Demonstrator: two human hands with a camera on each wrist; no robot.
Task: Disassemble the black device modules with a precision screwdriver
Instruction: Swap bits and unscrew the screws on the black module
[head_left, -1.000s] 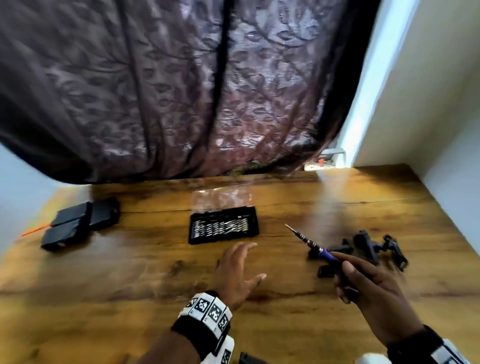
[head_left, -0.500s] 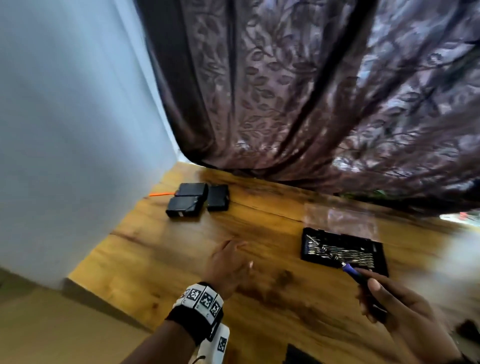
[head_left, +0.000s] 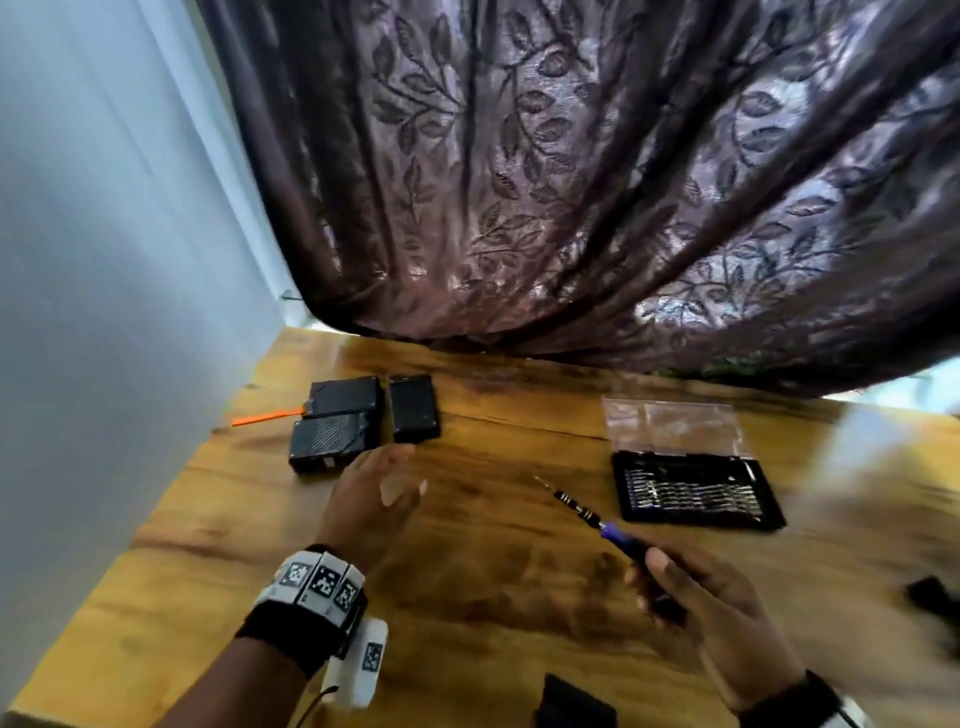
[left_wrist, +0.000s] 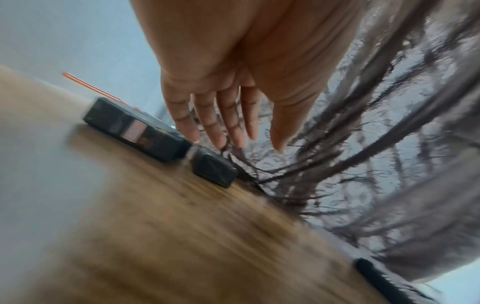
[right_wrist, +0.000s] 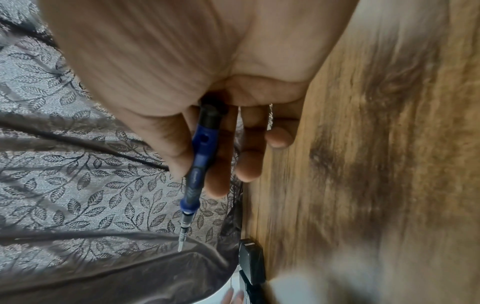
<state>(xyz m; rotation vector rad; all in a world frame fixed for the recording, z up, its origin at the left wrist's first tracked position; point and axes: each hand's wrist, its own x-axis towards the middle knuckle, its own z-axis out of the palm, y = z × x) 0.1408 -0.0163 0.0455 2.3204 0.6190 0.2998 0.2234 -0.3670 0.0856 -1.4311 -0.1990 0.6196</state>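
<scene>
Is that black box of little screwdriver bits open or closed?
Open. The bit case shows its rows of metal bits, and its clear lid lies flipped back on the table behind it.

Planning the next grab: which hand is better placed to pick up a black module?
Left. The left hand is open beside the black modules; the right hand holds the screwdriver.

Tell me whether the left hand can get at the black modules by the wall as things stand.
Probably yes. The left hand is open, holds nothing, and its fingers hover just short of the black modules. Nothing lies between them on the table; the screwdriver is off in the right hand.
</scene>
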